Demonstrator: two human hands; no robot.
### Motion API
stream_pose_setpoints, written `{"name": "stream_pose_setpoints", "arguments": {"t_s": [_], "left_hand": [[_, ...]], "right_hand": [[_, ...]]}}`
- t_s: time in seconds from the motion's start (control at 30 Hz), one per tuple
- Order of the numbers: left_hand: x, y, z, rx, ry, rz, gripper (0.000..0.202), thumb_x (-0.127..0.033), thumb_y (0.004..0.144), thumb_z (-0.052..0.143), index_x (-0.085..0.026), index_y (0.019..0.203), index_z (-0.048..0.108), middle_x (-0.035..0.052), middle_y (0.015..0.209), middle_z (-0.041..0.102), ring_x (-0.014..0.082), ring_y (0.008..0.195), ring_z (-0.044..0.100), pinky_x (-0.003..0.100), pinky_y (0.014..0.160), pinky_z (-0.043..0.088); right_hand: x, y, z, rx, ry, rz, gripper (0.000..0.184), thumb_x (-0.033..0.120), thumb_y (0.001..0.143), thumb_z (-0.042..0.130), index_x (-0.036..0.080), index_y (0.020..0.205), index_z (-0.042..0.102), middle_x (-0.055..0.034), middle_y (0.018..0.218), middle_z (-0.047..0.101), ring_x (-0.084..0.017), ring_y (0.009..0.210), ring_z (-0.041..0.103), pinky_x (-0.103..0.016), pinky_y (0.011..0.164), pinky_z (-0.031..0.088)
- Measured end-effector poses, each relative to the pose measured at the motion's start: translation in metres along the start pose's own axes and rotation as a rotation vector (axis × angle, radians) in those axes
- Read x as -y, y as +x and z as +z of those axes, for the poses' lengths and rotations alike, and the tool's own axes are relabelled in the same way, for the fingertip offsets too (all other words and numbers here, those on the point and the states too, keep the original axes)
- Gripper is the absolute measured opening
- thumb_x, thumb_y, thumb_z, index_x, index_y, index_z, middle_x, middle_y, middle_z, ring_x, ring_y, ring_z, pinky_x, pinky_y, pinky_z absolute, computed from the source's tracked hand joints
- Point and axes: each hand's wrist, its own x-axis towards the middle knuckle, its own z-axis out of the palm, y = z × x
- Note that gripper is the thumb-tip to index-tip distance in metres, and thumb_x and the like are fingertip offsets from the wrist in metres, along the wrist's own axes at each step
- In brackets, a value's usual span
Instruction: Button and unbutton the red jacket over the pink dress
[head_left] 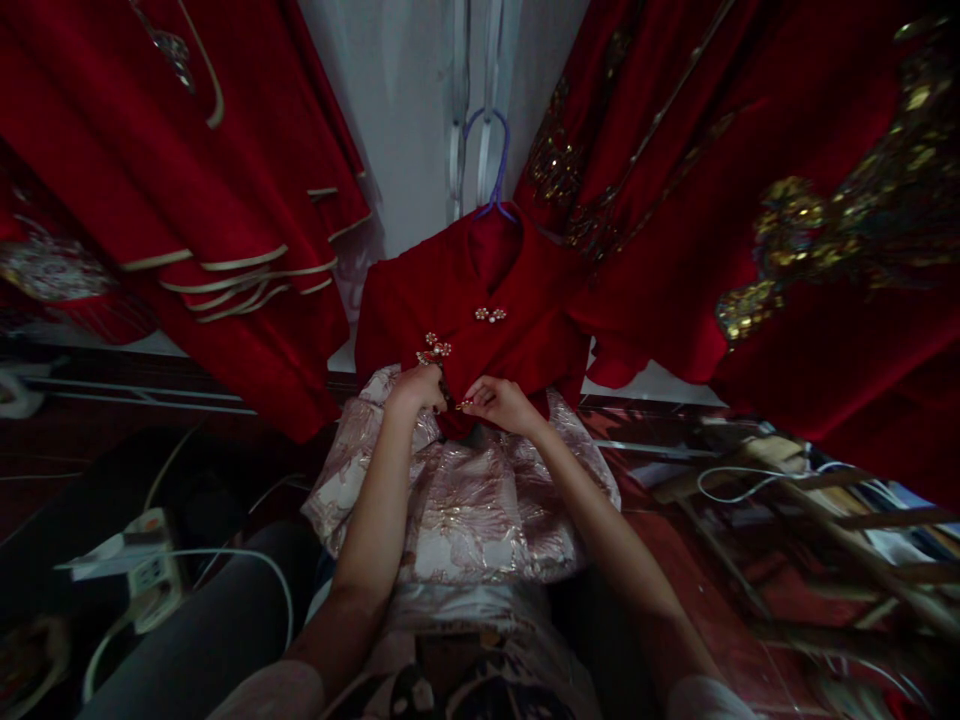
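Observation:
A red velvet jacket (480,310) hangs on a purple hanger (491,165) against a white wall. Two pearl clasps (490,315) show on its front, one near the collar, one lower left. Under the jacket spreads a pale pink brocade skirt (465,500). My left hand (415,388) is closed in a pinch on the jacket's front edge just below the lower clasp. My right hand (502,402) is closed too, pinching the same edge around a small gold fastener between the two hands. Both forearms reach up from the bottom of the view.
Red embroidered garments (787,220) hang close on the right, and red robes with gold trim (210,200) on the left. A white power strip (150,570) with cables lies at lower left. Wooden pieces and a white cable (750,480) lie on the floor at right.

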Motion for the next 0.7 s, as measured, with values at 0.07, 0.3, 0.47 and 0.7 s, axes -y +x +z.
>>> {"name": "stream_pose_setpoints", "arguments": {"t_s": [0.07,0.3,0.47,0.7], "left_hand": [[0.003,0.002,0.000,0.024,-0.001,0.008,0.018,-0.026,0.056,0.077,-0.020,0.072,0.071,0.0009,0.063,0.069,0.0148,0.067,0.066,0.018,0.058,0.044],[0.013,0.006,0.001,-0.095,0.090,0.014,0.024,-0.025,0.063,0.069,-0.025,0.086,0.075,0.0020,0.083,0.073,0.0166,0.076,0.066,0.022,0.058,0.039],[0.019,0.006,-0.001,-0.127,-0.014,0.137,0.018,-0.027,0.066,0.069,-0.027,0.083,0.076,-0.0019,0.074,0.071,0.0125,0.068,0.060,0.021,0.057,0.035],[0.027,0.009,-0.004,-0.113,-0.172,0.222,0.016,-0.031,0.064,0.073,-0.019,0.074,0.072,-0.0029,0.060,0.065,0.0109,0.059,0.057,0.021,0.056,0.036]], "right_hand": [[0.000,0.000,0.000,0.016,0.011,-0.007,0.022,0.031,0.071,0.075,0.017,0.083,0.063,0.0000,0.071,0.066,-0.010,0.065,0.061,-0.019,0.060,0.047],[-0.001,0.000,0.000,0.009,0.041,-0.007,0.022,0.032,0.072,0.074,0.017,0.083,0.063,-0.0004,0.072,0.066,-0.010,0.066,0.061,-0.020,0.061,0.047],[-0.005,0.003,0.005,-0.072,0.057,-0.023,0.021,0.032,0.072,0.074,0.017,0.084,0.066,-0.0006,0.073,0.067,-0.010,0.067,0.062,-0.021,0.064,0.049],[-0.007,0.007,0.026,-0.276,0.139,-0.006,0.021,0.035,0.076,0.070,0.018,0.089,0.069,-0.0018,0.079,0.069,-0.012,0.071,0.064,-0.021,0.066,0.052]]}}
